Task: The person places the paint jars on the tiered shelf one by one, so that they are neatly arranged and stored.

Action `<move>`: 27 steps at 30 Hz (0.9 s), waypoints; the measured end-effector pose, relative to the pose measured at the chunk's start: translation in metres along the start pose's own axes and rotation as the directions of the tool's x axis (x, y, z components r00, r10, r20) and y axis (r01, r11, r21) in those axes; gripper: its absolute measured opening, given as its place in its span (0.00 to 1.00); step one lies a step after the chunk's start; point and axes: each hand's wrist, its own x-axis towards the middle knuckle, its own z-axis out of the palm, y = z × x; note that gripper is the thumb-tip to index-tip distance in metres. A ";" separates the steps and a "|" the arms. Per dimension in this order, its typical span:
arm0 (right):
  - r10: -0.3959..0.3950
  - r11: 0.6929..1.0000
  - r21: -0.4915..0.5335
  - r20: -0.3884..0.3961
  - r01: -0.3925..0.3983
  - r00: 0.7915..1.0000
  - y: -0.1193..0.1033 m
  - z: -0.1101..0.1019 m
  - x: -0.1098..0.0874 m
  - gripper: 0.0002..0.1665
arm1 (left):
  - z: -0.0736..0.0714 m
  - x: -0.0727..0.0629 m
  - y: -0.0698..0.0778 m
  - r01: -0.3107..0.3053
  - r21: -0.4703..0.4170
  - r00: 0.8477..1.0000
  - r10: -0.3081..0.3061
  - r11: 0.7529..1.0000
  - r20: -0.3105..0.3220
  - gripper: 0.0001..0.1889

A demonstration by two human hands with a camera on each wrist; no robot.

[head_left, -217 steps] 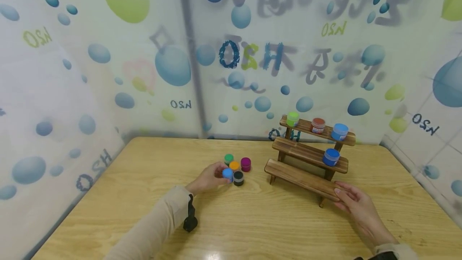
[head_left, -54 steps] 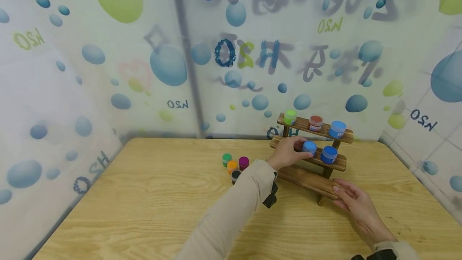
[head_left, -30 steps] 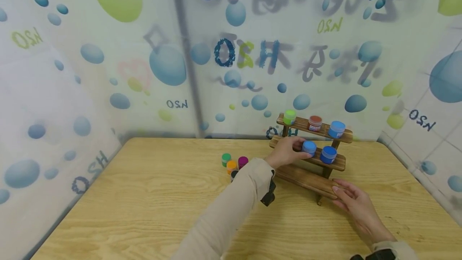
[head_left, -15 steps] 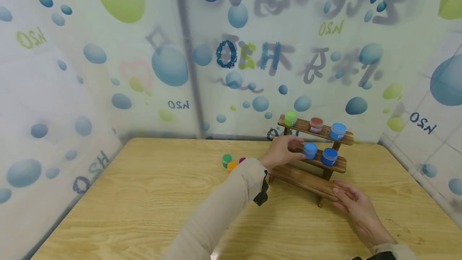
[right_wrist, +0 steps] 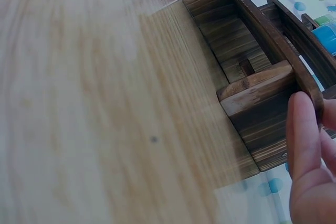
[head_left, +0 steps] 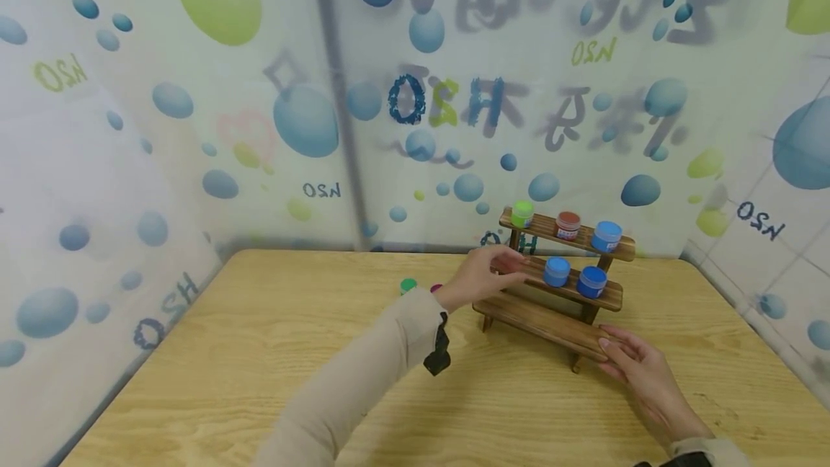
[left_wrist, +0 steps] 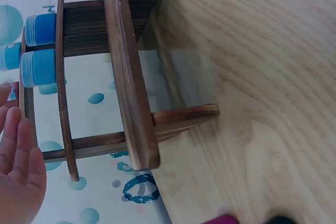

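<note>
A three-tier wooden display rack stands at the right of the table. My right hand grips the right end of its lowest shelf, thumb on top, as the right wrist view also shows. My left hand hovers by the left end of the middle shelf, fingers spread and holding nothing. Right of it on that shelf sit a lighter blue paint jar and a darker blue paint jar. The top shelf carries a lime green jar, a brown-red jar and a light blue jar.
Behind my left forearm, a green jar and a purple jar show partly on the wooden table. In the left wrist view a black lid peeks in at the bottom edge. A bubble-patterned curtain hangs behind.
My left hand brought the lighter blue jar from the table group to the middle shelf, let it go beside the darker blue one, and drew back left. My right hand kept its grip.
</note>
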 end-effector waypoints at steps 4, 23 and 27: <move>0.014 1.000 -0.003 -0.004 -0.014 1.000 -0.001 0.000 0.000 0.10 | -0.009 -0.014 -0.005 0.021 0.012 1.000 -0.021 1.000 0.006 0.13; 0.017 1.000 0.014 0.004 -0.018 1.000 0.002 -0.001 -0.001 0.09 | -0.049 -0.069 -0.051 0.077 0.027 0.996 -0.075 0.997 -0.041 0.12; 0.023 1.000 0.016 0.002 -0.023 1.000 0.000 -0.001 0.000 0.09 | -0.057 -0.077 -0.053 0.083 0.059 0.995 -0.079 0.995 -0.062 0.11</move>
